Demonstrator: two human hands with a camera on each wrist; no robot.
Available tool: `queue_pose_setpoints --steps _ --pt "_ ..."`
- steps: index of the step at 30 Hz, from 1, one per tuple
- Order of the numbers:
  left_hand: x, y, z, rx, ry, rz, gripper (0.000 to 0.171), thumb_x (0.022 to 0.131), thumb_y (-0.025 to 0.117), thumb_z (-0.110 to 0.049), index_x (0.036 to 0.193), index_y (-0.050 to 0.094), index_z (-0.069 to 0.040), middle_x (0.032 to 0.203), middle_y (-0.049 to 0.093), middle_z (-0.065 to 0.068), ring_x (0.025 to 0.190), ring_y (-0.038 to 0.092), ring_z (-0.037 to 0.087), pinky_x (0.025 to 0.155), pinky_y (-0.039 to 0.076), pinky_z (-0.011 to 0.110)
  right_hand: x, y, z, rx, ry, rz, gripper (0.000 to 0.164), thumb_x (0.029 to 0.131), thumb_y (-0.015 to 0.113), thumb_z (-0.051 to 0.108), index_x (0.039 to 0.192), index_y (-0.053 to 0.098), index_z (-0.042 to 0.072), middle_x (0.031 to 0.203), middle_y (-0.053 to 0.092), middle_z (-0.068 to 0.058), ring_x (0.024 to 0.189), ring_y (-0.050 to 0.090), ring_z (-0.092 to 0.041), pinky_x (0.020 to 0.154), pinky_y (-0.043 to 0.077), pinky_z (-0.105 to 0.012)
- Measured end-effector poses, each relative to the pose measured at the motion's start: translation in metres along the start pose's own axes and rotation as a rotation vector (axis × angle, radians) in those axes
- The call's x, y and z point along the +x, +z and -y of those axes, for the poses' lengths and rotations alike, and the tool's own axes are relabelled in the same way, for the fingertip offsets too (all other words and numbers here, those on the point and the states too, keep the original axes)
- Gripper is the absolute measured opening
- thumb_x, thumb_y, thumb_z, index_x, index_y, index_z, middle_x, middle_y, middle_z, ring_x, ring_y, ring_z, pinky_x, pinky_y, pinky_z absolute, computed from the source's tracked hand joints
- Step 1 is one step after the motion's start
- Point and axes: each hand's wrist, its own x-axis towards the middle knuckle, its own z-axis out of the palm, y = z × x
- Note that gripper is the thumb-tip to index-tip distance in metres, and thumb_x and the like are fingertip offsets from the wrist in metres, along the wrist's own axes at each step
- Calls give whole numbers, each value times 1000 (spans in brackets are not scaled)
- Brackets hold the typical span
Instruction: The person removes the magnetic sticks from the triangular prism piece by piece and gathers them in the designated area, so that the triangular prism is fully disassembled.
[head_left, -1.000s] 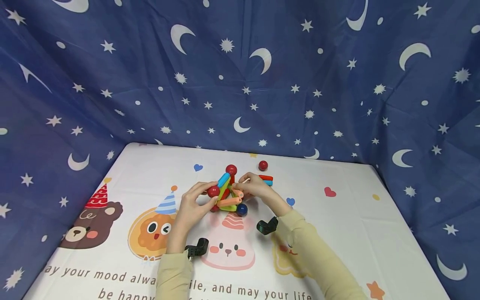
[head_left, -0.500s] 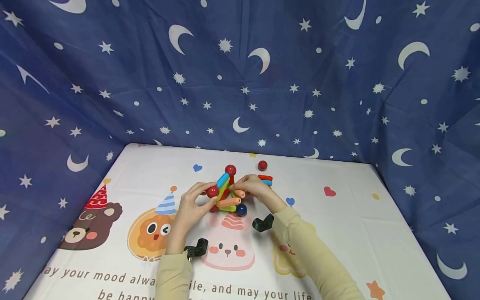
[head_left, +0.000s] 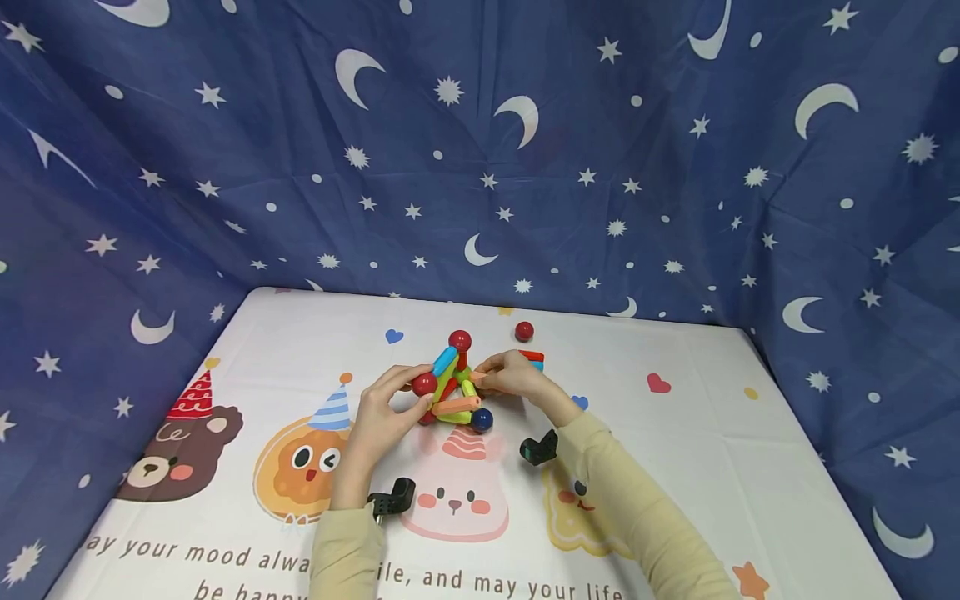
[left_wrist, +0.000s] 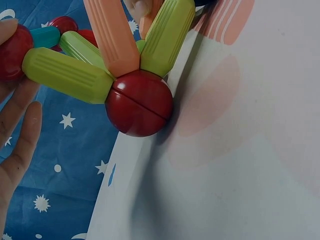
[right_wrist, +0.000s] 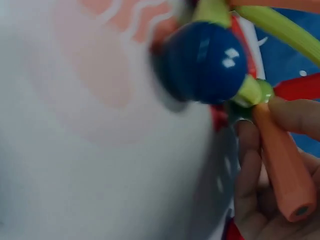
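A frame of coloured building rods and balls stands on the table near its middle. My left hand [head_left: 386, 412] grips a red ball [head_left: 424, 383] at the frame's left corner, between fingers and thumb. In the left wrist view, a lower red ball [left_wrist: 140, 103] joins an orange rod [left_wrist: 112, 37] and yellow-green rods [left_wrist: 67, 75]. My right hand [head_left: 512, 375] pinches a loose-ended orange rod [right_wrist: 286, 165] on the right side. That rod's other end is right at a green ball [right_wrist: 265, 91]. A blue ball [head_left: 482, 419] forms the front right corner; a red ball [head_left: 460, 341] tops the back.
A single red ball [head_left: 524, 332] lies behind the right hand. Red and blue rods [head_left: 532, 358] lie beside that hand, partly hidden by it. The printed white tablecloth [head_left: 675, 450] meets a blue starry curtain [head_left: 480, 167] at the back and sides.
The right hand has shifted slightly with the orange rod, which has swung away from the front and is now mostly covered by the fingers. The left hand keeps its hold on the red ball.
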Motion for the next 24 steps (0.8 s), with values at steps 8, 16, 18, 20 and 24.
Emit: queue_pose_setpoints --steps 8,16,18,20,24 --pt "0 0 2 -8 3 -3 42 82 74 -9 122 66 -18 113 66 1 97 61 14 87 55 46 2 11 -9 -303 -258 -139 18 89 67 23 96 73 8 79 66 -4 70 52 -12 59 41 -19" --pt "0 0 2 -16 5 2 42 83 74 -9 123 65 -17 114 66 2 97 61 15 87 55 48 3 14 -12 -339 -271 -195 16 90 65 25 94 73 11 80 67 -2 67 53 -12 57 43 -21" --pt "0 0 2 -23 8 2 42 83 74 -9 123 65 -17 114 66 2 97 61 15 87 55 49 2 14 -11 -353 -264 -207 17 90 64 25 95 73 12 79 66 -1 66 54 -12 57 42 -21" --pt "0 0 2 -26 12 -3 42 82 74 -7 123 66 -17 113 66 3 97 61 15 86 55 50 0 14 -10 -370 -257 -217 17 90 63 26 95 73 12 77 65 0 65 53 -12 56 41 -21" --pt "0 0 2 -20 25 -16 43 81 75 -5 122 66 -16 112 67 3 96 61 15 85 55 49 -4 13 -9 -357 -281 -226 17 88 64 25 96 73 12 75 64 -1 65 54 -13 56 43 -23"
